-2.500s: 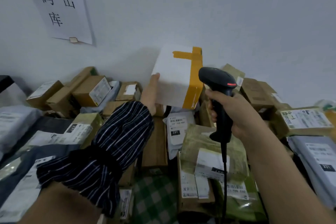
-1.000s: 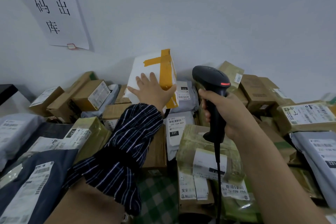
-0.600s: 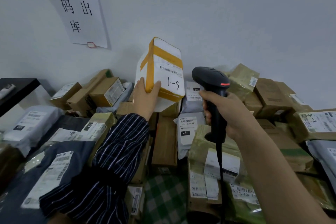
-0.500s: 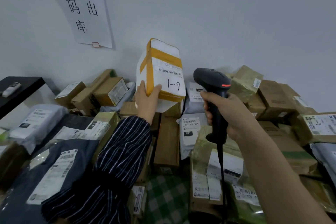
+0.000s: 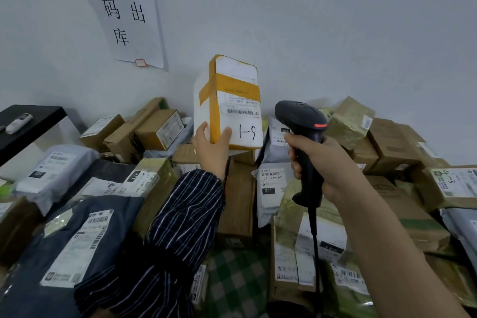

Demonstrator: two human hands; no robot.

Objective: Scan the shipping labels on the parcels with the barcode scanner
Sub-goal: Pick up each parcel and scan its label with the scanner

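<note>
scanner cable (image 5: 315,253) — cut off at bottom edge, parcel label (image 5: 241,108) print — unreadable

The wall sign (image 5: 126,8) says 请扫码出库 in big black characters. The white parcel (image 5: 236,100) I'm holding up has "1-9" handwritten under its barcode (the small print's too blurry for me). The grey mailer (image 5: 271,188) reads 231-239-K01 plus a black 231 tag, and the green-taped box (image 5: 152,181) shows the same code. The box on the right (image 5: 450,183) is marked 4-3.
</note>
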